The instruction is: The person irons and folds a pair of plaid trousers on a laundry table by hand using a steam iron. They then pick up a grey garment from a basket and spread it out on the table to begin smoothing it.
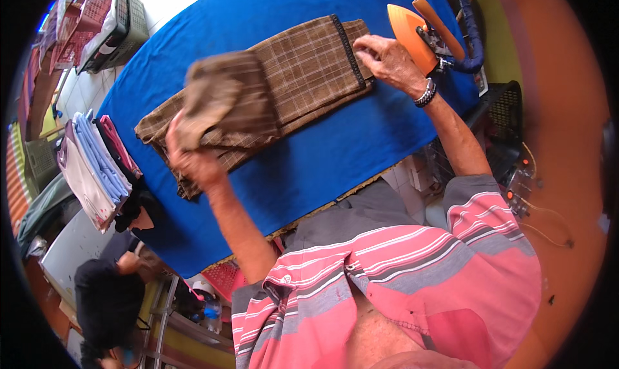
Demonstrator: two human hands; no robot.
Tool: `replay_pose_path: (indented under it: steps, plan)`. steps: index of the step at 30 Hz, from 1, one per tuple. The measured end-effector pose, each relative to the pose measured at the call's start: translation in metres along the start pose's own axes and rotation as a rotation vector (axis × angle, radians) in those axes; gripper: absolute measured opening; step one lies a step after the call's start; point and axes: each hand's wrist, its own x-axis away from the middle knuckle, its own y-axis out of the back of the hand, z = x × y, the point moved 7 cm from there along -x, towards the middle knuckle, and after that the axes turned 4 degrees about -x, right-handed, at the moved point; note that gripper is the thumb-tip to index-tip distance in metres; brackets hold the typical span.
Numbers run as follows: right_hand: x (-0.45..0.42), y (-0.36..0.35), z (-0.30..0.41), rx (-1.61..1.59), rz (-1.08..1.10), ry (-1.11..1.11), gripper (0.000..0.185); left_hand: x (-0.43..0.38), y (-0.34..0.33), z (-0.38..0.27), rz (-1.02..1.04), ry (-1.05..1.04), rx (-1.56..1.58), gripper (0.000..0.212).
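Brown plaid trousers [309, 64] lie folded lengthwise across a board covered in blue cloth [319, 185]. My left hand [193, 161] grips a blurred, bunched upper layer of the brown garment near its left part, lifting it above the rest. Over the dark-trimmed end of the garment is my right hand [387, 62], fingers curled and apart from one another, holding nothing that shows. Whether its fingertips touch the fabric I cannot tell. Just right of that hand, an orange clothes iron [411, 40] rests on the blue cloth, with a thick blue-wrapped cord beside it.
A stack of folded shirts [96, 170] sits at the board's left edge. Plastic baskets [121, 30] stand at the upper left. At the lower left is another person [109, 296] in dark clothing. A black basket [505, 107] is beyond the board's right end.
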Motion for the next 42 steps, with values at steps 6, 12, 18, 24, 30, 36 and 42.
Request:
replay_pose_path:
  steps: [6, 12, 18, 24, 30, 36, 42]
  plan:
    - [0.008, -0.035, -0.02, 0.096, -0.088, -0.057, 0.028, 0.009, 0.03, -0.051, -0.246, -0.369, -1.129, 0.05]
    - [-0.012, -0.04, -0.022, 0.154, -0.102, -0.34, 0.034, 0.083, -0.11, -0.002, 0.613, -0.351, -0.841, 0.036]
    - [-0.025, -0.048, -0.028, 0.109, -0.111, -0.365, 0.022, 0.115, -0.154, 0.023, 0.687, -0.441, -0.893, 0.03]
    - [-0.026, -0.038, -0.021, -0.135, -0.268, -0.355, 0.025, 0.111, -0.161, 0.026, 0.676, -0.406, -0.86, 0.021]
    - [-0.026, -0.059, -0.042, -0.539, -0.323, -0.469, 0.049, 0.112, -0.163, 0.028, 0.684, -0.468, -0.869, 0.018]
    - [-0.046, -0.059, -0.038, -0.858, -0.296, -0.335, 0.033, 0.085, -0.169, 0.01, 0.688, -0.397, -0.657, 0.017]
    - [-0.051, -0.049, -0.037, -0.428, -0.271, -0.352, 0.028, -0.023, -0.136, 0.036, 0.381, -0.426, -0.966, 0.025]
